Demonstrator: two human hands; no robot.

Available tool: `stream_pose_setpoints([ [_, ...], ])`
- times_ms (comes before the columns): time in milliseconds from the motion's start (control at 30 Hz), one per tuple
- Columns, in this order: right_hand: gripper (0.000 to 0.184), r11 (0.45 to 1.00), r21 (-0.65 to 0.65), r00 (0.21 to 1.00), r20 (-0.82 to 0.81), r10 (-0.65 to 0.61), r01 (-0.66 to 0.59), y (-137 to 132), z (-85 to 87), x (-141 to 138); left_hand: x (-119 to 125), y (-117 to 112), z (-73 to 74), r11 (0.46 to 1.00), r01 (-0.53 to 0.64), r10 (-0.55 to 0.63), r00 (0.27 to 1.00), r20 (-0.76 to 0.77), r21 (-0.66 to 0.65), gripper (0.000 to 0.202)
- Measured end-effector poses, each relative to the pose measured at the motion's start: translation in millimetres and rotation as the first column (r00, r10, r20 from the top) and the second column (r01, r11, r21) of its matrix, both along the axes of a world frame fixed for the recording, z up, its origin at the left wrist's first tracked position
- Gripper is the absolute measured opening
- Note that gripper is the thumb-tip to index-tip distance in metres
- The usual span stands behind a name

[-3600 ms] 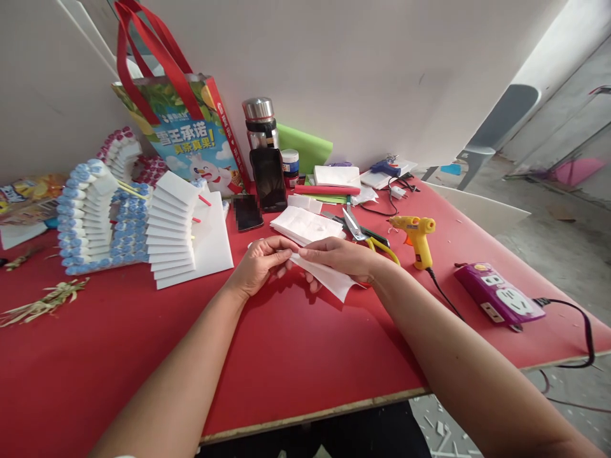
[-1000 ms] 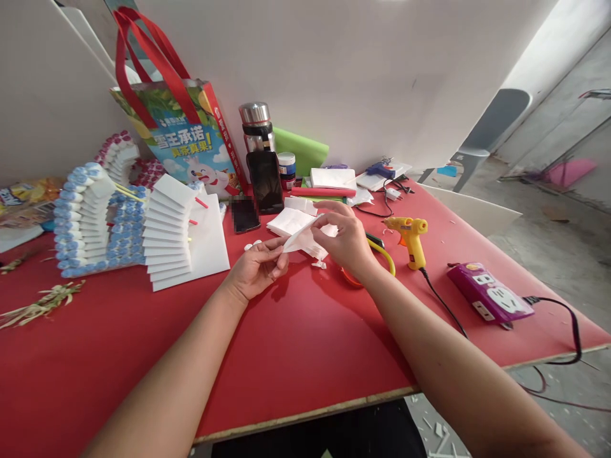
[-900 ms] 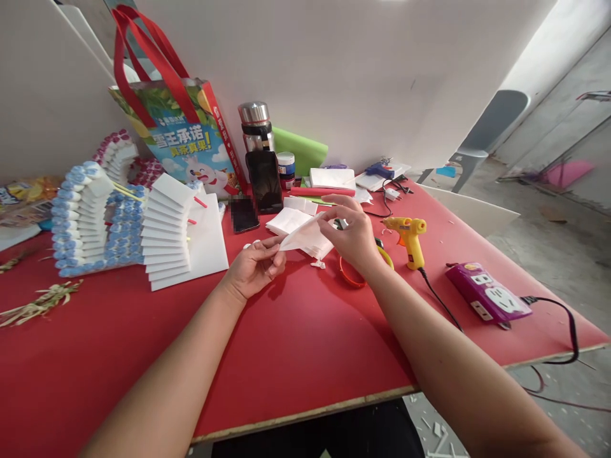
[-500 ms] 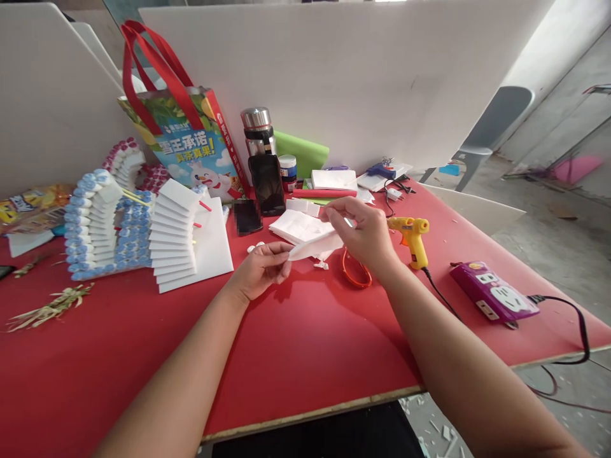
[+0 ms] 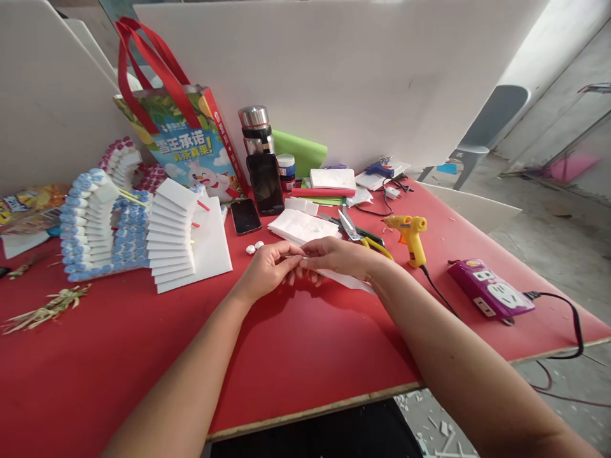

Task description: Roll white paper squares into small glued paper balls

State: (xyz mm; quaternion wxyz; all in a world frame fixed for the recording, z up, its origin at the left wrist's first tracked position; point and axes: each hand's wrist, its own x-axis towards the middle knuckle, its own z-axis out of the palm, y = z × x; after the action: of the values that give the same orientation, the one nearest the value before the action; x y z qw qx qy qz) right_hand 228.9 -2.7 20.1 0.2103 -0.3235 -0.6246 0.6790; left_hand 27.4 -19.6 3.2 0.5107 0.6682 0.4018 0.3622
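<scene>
A thin strip of white paper (image 5: 351,280) is pinched between both hands over the red table. My left hand (image 5: 270,268) closes on its left end with thumb and fingers. Beside it, my right hand (image 5: 337,257) grips the strip too, its fingertips meeting the left ones and covering part of the paper. The strip's free end trails out to the right under my right wrist. Just behind the hands lies a stack of white paper sheets (image 5: 300,225). Two small white rolled paper pieces (image 5: 254,247) sit near my left hand. Scissors (image 5: 351,225) rest behind my right hand.
A yellow hot glue gun (image 5: 409,238) and a purple power strip (image 5: 491,289) with cords are on the right. Fanned white card steps (image 5: 172,245) and a blue-and-white paper model (image 5: 107,222) stand left. Behind are a phone (image 5: 245,217), a flask (image 5: 258,130) and a bag (image 5: 186,146).
My right hand has come down and left to meet my left hand on the paper strip. The strip's free end now points right, and the scissors have come into view.
</scene>
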Motion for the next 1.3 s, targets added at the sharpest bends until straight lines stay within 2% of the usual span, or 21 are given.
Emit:
stream_pose_setpoints([
  [100, 0.037, 0.997, -0.033, 0.994, 0.095, -0.06, 0.063, 2, -3.5, -5, -1, 3, -4.0, 0.992, -0.105, 0.106, 0.994, -0.009, 0.077, 0.022],
  [200, 0.041, 0.993, -0.056, 0.989, 0.112, -0.094, 0.101, 4, -2.2, -3, -1, 4, -7.0, 0.981, -0.15, 0.151, 0.989, 0.006, 0.125, 0.022],
  [300, 0.042, 0.992, -0.039, 0.985, 0.125, -0.117, 0.123, 5, -1.9, 0, -1, 5, -9.3, 0.981, -0.135, 0.137, 0.991, -0.004, 0.141, 0.021],
  [433, 0.04, 0.989, -0.04, 0.976, 0.171, -0.135, 0.144, 8, -6.5, 2, 0, 6, -13.5, 0.992, -0.09, 0.092, 0.996, -0.018, 0.09, 0.022],
  [600, 0.041, 0.984, -0.099, 0.98, 0.147, -0.131, 0.146, 10, -6.4, 3, 1, 6, -15.3, 0.99, -0.126, 0.125, 0.992, 0.016, 0.068, 0.021],
  [667, 0.04, 0.98, -0.149, 0.986, 0.122, -0.112, 0.13, 10, -3.8, 3, 2, 5, -13.8, 0.984, -0.139, 0.139, 0.99, 0.001, 0.109, 0.017],
  [733, 0.036, 0.974, -0.194, 0.99, 0.101, -0.102, 0.12, 9, -1.9, 3, 3, 4, -11.9, 0.966, -0.142, 0.154, 0.988, -0.035, 0.217, 0.014],
  [867, 0.025, 0.956, -0.26, 0.991, 0.052, -0.125, 0.134, 9, -2.7, 1, 3, 4, -10.9, 0.88, -0.118, 0.19, 0.975, -0.113, 0.461, 0.012],
  [933, 0.022, 0.942, -0.288, 0.985, 0.037, -0.171, 0.174, 10, -5.0, -1, 2, 6, -13.1, 0.815, -0.093, 0.212, 0.966, -0.147, 0.571, 0.014],
  [1067, 0.014, 0.911, -0.346, 0.97, -0.002, -0.241, 0.226, 13, -10.4, -7, -1, 11, -18.6, 0.596, 0.003, 0.285, 0.934, -0.215, 0.803, 0.016],
  [1167, 0.015, 0.884, -0.423, 0.962, -0.088, -0.258, 0.199, 13, -12.4, -10, -1, 12, -18.9, 0.448, 0.05, 0.39, 0.887, -0.246, 0.892, 0.014],
  [1233, 0.018, 0.85, -0.493, 0.955, -0.115, -0.275, 0.185, 12, -12.1, -14, 0, 10, -17.7, 0.406, 0.073, 0.449, 0.852, -0.269, 0.911, 0.012],
  [1267, 0.019, 0.837, -0.51, 0.951, -0.109, -0.29, 0.197, 10, -11.8, -15, 1, 9, -17.2, 0.416, 0.078, 0.457, 0.843, -0.283, 0.906, 0.012],
  [1300, 0.019, 0.835, -0.499, 0.945, -0.089, -0.315, 0.231, 9, -11.6, -17, 2, 8, -16.8, 0.449, 0.071, 0.444, 0.847, -0.291, 0.89, 0.012],
])
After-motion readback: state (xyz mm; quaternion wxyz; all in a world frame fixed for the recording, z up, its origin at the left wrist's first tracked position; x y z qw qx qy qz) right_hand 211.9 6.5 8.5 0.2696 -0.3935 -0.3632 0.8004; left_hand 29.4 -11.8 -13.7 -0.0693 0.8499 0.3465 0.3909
